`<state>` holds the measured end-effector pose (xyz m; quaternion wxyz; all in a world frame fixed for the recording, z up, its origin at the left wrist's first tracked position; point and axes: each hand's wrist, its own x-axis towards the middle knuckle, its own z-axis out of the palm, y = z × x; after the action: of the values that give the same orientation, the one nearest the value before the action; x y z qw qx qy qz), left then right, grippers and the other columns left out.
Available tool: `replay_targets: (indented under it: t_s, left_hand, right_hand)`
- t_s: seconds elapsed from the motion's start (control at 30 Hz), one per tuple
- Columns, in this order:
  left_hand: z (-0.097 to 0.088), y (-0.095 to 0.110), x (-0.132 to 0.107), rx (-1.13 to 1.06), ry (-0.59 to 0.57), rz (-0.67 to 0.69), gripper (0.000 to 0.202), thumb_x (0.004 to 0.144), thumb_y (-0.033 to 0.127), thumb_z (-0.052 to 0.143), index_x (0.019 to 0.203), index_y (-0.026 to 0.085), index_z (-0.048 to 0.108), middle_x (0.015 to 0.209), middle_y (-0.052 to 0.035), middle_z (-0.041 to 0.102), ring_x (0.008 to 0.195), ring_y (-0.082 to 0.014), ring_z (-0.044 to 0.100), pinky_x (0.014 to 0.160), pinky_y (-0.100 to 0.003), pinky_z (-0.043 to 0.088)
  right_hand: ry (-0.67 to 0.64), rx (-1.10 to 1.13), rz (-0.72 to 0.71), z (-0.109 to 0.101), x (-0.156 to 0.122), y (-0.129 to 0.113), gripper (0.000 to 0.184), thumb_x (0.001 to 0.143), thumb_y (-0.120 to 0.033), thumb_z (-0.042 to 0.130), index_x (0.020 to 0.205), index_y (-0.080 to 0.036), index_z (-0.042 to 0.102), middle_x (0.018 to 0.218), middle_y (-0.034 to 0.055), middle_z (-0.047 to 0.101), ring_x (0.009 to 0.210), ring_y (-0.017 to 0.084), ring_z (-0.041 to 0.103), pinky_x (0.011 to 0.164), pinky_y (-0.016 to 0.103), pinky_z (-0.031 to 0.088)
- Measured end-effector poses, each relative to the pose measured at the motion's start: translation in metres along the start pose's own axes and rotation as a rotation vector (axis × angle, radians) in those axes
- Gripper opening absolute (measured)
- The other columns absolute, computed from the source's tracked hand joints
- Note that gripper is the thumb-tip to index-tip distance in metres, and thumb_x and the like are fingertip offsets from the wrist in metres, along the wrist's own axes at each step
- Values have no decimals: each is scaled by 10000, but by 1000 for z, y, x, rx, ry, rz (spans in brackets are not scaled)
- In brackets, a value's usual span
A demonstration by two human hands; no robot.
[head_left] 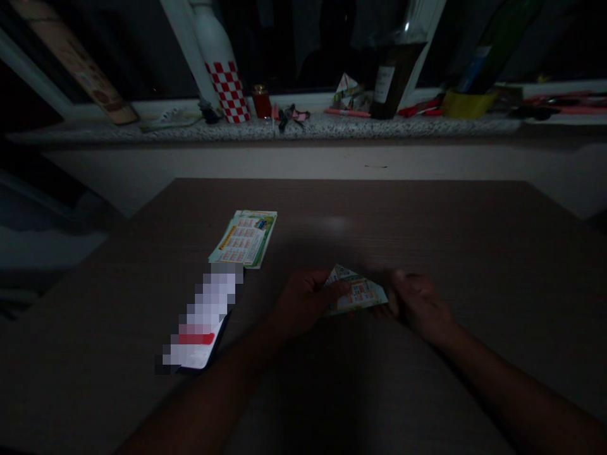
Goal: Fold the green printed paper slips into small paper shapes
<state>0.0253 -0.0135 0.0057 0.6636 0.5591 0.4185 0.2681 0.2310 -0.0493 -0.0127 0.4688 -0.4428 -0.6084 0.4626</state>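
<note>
Here, the fingers [334,289] of the left hand [303,303] pinch one edge of a folded paper [358,294]. The right hand [420,306] is closed on its other corner, and the paper sits low over the middle of the brown surface [427,221]. Left of the hands lies a phone [203,328], with printed leaflets [244,239] just beyond it. Farther back, a sill [308,129] carries a dark bottle [396,69] and clutter.

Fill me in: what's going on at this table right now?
A person holds a folded printed sheet over the dim wooden table, the left hand pinching its left edge and the right hand at its right corner. A stack of similar printed sheets lies further left, with a phone beside it.
</note>
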Motion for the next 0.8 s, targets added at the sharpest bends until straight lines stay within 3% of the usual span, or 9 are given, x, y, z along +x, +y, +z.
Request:
replay_targets:
  t_s: [0.1,0.2,0.27,0.37,0.6,0.8]
  left_hand:
    - [-1,2,0,-7,4,-28,290,773,400,674,864,127,708,763,-42,704,637,-126,606,562,-208,425]
    - [1,3,0,-51,-40,-40,297,749,400,697,858,125,710,746,-36,702,624,-124,612,568,-210,437]
    - [3,3,0,-104,-76,-49,309,725,404,718,842,119,704,731,-35,696,604,-124,612,559,-212,445]
    - [5,3,1,-206,-142,-68,338,687,398,753,852,113,681,762,-46,693,595,-128,615,556,-227,470]
    - [4,-2,2,-260,-263,-150,433,635,378,799,923,128,595,796,-42,668,605,-125,616,563,-226,453]
    - [5,-3,1,-249,-283,-166,385,683,372,766,896,138,546,749,-18,638,556,-106,595,539,-217,407]
  right_hand:
    - [104,-73,10,-3,1,-3,652,934,-573,330,476,-189,589,466,18,586,465,136,572,470,248,462]
    - [174,-158,-6,-4,1,-4,430,899,-486,500,650,-186,683,576,14,660,526,146,619,486,236,487]
    - [188,-191,-55,-2,0,-1,235,862,-399,593,835,-199,712,715,27,718,621,168,669,539,247,530]
    - [160,-225,-149,1,-1,2,192,846,-292,619,1006,-218,694,889,60,746,750,191,708,650,284,577]
    - [-108,-243,-353,3,1,-5,319,830,-185,615,1141,-248,652,997,84,704,861,206,689,695,313,567]
    - [-131,-224,-418,3,3,-2,185,858,-155,576,1001,-226,669,926,75,655,828,183,657,653,292,537]
